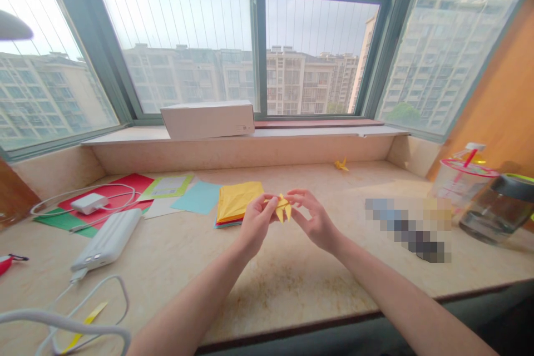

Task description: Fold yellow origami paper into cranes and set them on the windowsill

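Observation:
A small piece of folded yellow paper (284,210) is held up above the stone counter, two narrow points hanging downward. My left hand (258,217) pinches its left side between thumb and fingers. At its right side, the thumb and fingertips of my right hand (315,219) close on the paper's edge. Just left of my hands lies a stack of yellow paper sheets (237,200), with red and blue sheets under it. Further back on the counter sits a finished yellow origami crane (341,164).
Coloured sheets (200,197), a white charger (89,203), a power bank (107,239) and looping cables (62,320) lie left. To the right stand a plastic cup (454,181) and a dark-lidded jar (496,208), near a blurred-out patch. A white box (208,121) rests on the window ledge.

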Demonstrator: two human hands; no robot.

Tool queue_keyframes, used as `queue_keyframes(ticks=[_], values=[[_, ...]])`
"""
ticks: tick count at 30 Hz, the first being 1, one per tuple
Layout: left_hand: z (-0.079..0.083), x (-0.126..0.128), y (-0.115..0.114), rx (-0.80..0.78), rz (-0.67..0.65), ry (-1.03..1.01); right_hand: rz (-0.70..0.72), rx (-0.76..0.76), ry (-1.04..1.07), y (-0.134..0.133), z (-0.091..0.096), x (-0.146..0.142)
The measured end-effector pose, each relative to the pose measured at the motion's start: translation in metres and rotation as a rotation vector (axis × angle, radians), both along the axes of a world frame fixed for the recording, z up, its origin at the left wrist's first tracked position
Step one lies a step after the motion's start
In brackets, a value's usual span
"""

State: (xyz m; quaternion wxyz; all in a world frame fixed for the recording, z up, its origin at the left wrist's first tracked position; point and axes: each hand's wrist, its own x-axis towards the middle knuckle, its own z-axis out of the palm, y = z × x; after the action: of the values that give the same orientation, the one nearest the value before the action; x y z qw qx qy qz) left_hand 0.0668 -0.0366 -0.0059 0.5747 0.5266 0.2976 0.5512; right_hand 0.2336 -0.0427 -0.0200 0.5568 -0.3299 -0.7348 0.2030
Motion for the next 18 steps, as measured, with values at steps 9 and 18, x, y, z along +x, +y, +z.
queue_keyframes(ticks=[9,18], values=[[-0.0018,-0.0012,-0.0026,0.021,-0.078,0.138,-0.089,-0.195,0.095,-0.0016,0.0038,0.0007],[-0.0102,0.0022,0.0043,0.178,0.115,0.183,0.079,-0.302,0.181,0.0009,-0.0038,-0.0013]])
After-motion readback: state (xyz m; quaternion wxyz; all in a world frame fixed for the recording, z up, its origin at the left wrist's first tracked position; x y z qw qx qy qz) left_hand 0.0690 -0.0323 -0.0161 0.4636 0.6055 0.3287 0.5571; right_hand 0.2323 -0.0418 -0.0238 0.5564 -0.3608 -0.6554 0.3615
